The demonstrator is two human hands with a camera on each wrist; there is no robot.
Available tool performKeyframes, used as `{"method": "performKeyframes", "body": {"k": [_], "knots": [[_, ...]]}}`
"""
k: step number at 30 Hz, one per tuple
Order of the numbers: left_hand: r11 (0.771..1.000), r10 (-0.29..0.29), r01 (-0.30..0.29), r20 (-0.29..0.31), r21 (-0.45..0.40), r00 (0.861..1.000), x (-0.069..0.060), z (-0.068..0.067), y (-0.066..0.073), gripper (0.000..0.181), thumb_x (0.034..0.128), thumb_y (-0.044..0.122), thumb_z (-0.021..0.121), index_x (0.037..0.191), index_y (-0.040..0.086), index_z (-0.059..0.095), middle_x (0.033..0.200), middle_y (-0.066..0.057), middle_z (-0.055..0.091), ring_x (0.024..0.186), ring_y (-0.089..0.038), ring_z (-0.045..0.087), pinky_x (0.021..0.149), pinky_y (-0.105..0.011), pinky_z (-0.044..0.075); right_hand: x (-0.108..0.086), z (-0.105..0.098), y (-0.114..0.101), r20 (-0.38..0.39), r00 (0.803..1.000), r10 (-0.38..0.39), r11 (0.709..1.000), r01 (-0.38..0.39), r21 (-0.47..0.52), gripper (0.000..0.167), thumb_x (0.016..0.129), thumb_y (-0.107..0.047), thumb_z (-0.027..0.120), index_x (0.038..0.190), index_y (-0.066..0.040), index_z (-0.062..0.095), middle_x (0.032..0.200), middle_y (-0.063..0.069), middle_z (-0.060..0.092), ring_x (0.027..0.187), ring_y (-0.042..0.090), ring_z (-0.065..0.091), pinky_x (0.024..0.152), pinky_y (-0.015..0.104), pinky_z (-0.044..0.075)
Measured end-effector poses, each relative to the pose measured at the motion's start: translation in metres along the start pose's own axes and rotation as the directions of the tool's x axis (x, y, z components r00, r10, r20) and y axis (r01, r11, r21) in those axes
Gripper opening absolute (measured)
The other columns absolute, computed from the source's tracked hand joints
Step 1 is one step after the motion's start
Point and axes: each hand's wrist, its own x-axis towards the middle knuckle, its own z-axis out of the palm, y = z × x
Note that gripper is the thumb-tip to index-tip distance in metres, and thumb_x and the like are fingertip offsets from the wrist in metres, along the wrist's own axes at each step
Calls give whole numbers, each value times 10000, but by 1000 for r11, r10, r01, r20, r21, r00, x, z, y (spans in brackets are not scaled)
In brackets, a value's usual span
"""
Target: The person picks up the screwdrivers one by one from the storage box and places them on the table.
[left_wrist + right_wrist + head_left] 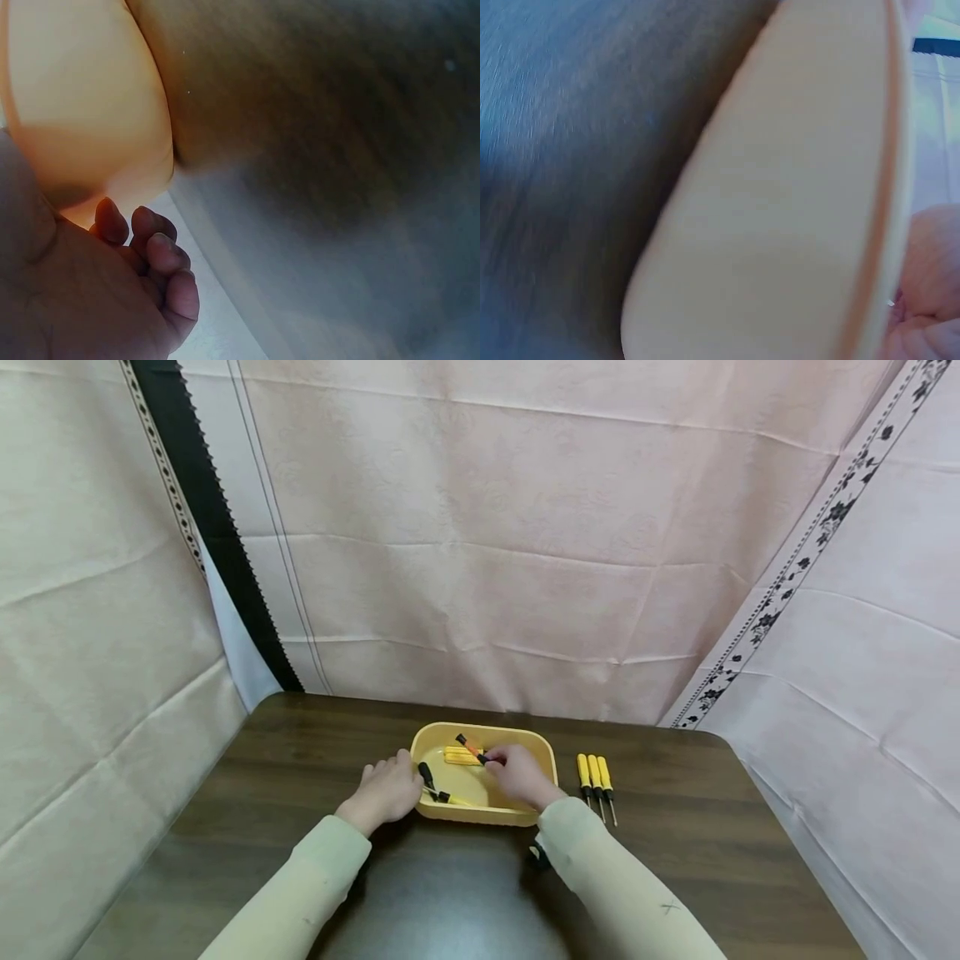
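Note:
A yellow plastic tub (480, 816) stands on the table. My left hand (386, 789) grips its left end; in the left wrist view the curled fingers (166, 255) lie against the outside wall, and the thumb is hidden. Over the tub, my right hand (519, 772) pinches a small screwdriver (471, 748) with black ends and an orange-red middle. Inside the tub, yellow handles (461, 758) lie at the back. A black-handled screwdriver (426, 775) and a yellow-and-black one (450, 798) rest near my left hand. The right wrist view shows mostly the tub's outer wall (772, 195).
Right of the tub, three yellow-and-black screwdrivers (596, 777) lie side by side, tips toward me. A small dark object (538, 855) is partly hidden by my right sleeve. Pale cloth (480, 527) hangs behind the brown wooden table (697, 843) and at its sides.

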Motion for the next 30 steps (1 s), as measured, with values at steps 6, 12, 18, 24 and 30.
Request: {"method": "performKeyframes", "body": {"k": [6,12,18,24,30], "knots": [[1000,16,-16,-1,7,1000,3,-2,2,348,990,312,441,1185,25,476,925,-48,530,802,-235,456,748,-407,284,-9,-26,4,-42,998,51,990,-45,131,201,988,-136,556,1126,-27,653,1007,126,633,710,180,535,595,326,457],[999,14,-15,8,38,1000,1,-5,2,343,986,311,435,1161,22,493,926,-60,526,814,-243,459,762,-419,297,-19,-44,7,-84,990,110,981,-95,171,220,992,-229,562,1151,-101,644,1005,138,634,712,197,553,596,337,471],[999,17,-18,15,44,1000,-1,-9,-3,358,1000,317,394,1159,19,513,938,-71,529,834,-246,464,777,-433,308,-27,-62,8,-164,978,130,978,-99,186,249,971,-248,598,1175,-115,652,1009,44,653,865,193,629,763,362,515],[999,19,-19,13,33,1000,-1,-9,-4,396,998,305,412,1204,-18,511,977,-98,551,847,-252,477,788,-447,326,-37,-80,19,-166,975,148,957,-98,275,290,968,-235,603,1198,-60,630,1049,94,653,941,282,642,796,379,519],[1000,14,-14,1,3,1000,0,-6,2,396,1000,284,415,1229,-31,491,961,-93,552,844,-254,489,797,-452,331,-48,-99,43,-142,976,165,921,-100,377,345,961,-195,613,1222,28,581,1096,195,635,937,277,656,837,436,515]]}}
